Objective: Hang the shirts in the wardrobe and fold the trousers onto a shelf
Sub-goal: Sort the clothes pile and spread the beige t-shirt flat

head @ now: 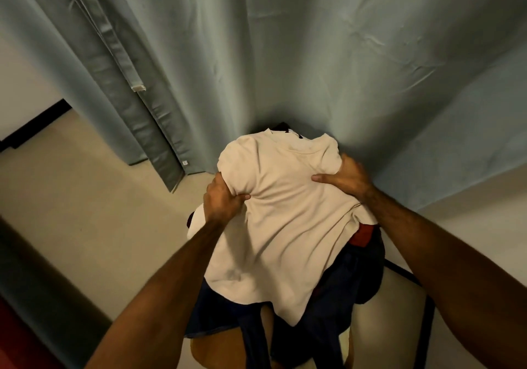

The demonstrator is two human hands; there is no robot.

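A cream short-sleeved shirt (285, 220) lies spread on top of a pile of clothes, its collar pointing away from me. My left hand (222, 200) grips a bunch of its fabric near the left sleeve. My right hand (346, 176) holds the shirt's right shoulder, thumb on top and fingers wrapped round the edge. Under the shirt lie dark navy trousers (336, 306), their legs hanging down toward me, and a red garment (363, 236) shows at the right edge.
The pile rests on a wooden chair (225, 351). A grey-green curtain (256, 55) hangs right behind the pile and fills the upper view. Beige floor (85, 183) spreads to the left. A black metal frame (427, 326) stands at the right.
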